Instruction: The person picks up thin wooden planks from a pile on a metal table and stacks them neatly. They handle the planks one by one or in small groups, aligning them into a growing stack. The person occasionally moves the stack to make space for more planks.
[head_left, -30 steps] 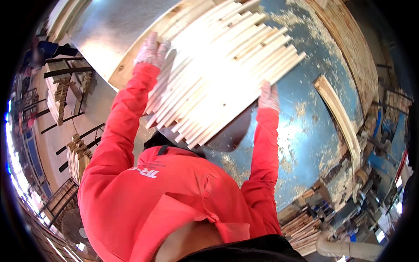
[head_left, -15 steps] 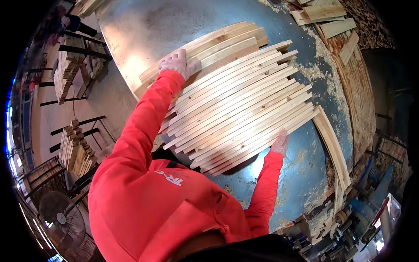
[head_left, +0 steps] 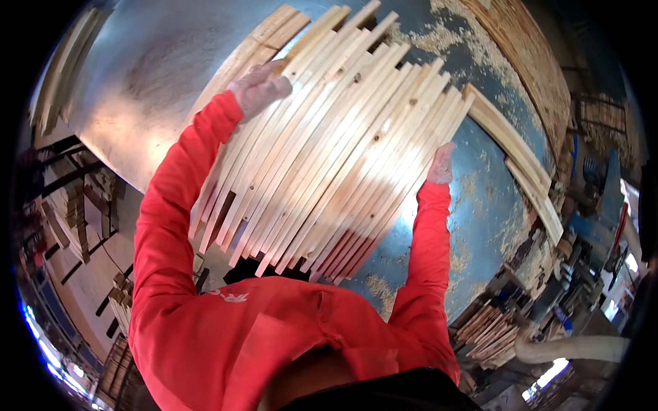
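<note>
A row of several narrow wooden strips point(head_left: 336, 151) lies side by side on the blue metal tabletop point(head_left: 140, 75), with uneven ends. My left hand point(head_left: 259, 90) rests at the row's left side, fingers stretched out and thumb apart, touching the outer strips. Just beyond it lie a few wider boards point(head_left: 250, 51), partly covered by that hand and arm. My right hand point(head_left: 442, 164) is flat against the outer edge of the row on the right, its fingers pointing away from me; part of them is hard to see. Both hands appear pale, perhaps thinly gloved.
Two curved-looking offcuts point(head_left: 510, 137) lie right of the row. Wood shavings point(head_left: 439, 34) are scattered along the far right, beside a wooden edge board point(head_left: 524, 51). More boards point(head_left: 68, 65) sit at the far left; stacked wood and machinery point(head_left: 589, 233) stand around the table.
My view has turned, so the strips now run more steeply. The left hand has shifted from the wider boards onto the left strips, and the row's left part looks more closely gathered.
</note>
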Available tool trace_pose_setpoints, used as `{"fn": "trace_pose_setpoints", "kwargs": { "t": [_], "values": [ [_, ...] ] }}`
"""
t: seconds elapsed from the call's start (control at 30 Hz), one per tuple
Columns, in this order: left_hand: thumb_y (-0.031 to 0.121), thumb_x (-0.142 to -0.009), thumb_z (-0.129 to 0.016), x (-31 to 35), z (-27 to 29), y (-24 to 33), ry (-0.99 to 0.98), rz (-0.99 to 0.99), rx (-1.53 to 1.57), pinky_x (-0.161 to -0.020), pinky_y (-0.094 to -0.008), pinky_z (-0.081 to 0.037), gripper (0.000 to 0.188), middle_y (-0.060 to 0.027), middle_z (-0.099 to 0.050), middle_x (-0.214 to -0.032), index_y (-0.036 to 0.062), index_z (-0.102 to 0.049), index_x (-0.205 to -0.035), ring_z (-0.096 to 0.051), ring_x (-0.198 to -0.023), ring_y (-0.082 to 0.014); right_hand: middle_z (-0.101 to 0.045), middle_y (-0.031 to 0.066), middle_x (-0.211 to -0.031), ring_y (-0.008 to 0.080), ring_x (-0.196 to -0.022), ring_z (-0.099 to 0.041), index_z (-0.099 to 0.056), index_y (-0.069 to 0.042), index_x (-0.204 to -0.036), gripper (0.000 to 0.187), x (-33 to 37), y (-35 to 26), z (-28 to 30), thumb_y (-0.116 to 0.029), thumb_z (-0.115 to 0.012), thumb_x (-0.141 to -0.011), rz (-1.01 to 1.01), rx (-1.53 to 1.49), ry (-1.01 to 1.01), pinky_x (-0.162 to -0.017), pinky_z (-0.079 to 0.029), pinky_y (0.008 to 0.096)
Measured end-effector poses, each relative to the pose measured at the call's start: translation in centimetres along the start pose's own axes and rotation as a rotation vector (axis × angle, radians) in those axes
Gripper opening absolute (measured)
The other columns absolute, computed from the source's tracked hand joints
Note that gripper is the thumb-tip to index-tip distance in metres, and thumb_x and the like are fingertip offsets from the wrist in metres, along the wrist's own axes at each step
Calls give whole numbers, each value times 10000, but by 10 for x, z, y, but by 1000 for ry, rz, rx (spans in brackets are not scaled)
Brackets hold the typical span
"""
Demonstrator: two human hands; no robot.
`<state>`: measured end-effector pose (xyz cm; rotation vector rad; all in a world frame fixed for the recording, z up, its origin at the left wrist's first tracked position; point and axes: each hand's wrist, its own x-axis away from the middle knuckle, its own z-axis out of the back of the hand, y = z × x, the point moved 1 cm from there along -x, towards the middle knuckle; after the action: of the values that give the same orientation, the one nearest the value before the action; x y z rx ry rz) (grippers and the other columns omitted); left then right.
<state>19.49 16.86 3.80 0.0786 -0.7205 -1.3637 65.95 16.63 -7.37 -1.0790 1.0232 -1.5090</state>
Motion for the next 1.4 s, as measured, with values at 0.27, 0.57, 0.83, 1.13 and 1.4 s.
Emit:
{"fn": "trace_pose_setpoints", "kwargs": {
  "t": [0.27, 0.57, 0.83, 1.13, 1.4],
  "values": [
    [414, -957, -535, -11, 4, -19, -81, -133, 445, -1058, -381, -344, 593, -159, -444, -1376, 60, -414, -1418, -432, -1232, -308, -561, 130, -1300, 251, -1126, -590, -448, 6, -1382, 765, 23, -100, -48, -635, -350, -976, -324, -175, 255, -953, -498, 337],
    [446, -953, -563, 3, 2, -38, -145, -151, 1368, -933, -347, -470, 549, -100, -583, -1230, 74, -502, -1353, -562, -1074, -223, -394, 161, -1491, 315, -1323, -445, -291, -87, -1511, 878, 10, -112, -59, -738, -221, -925, -240, -499, 31, -1121, -374, 416],
    [442, -962, -569, -1, 108, -28, 66, -453, 1618, -908, -339, -515, 516, -76, -636, -1199, 78, -539, -1326, -611, -1042, -184, -518, 169, -1367, 274, -1199, -554, -337, 0, -1460, 753, -12, -230, 1, -592, -283, -998, 204, -410, 202, -1055, -432, 355],
    [463, -964, -541, 27, 215, 59, 344, -780, 1529, -994, -337, -440, 591, -103, -569, -1302, 66, -464, -1395, -543, -1166, -208, -472, 141, -1414, 238, -1243, -513, -282, -34, -1493, 764, 27, -386, 45, -514, -486, -935, 529, -678, -76, -1058, -423, 364],
    [482, -965, -516, 32, -44, -7, 194, -339, 1315, -1071, -336, -374, 660, -127, -510, -1394, 55, -397, -1455, -483, -1276, -229, -417, 126, -1467, 214, -1291, -468, -215, -73, -1526, 891, 50, -73, 7, -357, -718, -848, 187, -251, -164, -1067, -424, 372]
  ]
}}
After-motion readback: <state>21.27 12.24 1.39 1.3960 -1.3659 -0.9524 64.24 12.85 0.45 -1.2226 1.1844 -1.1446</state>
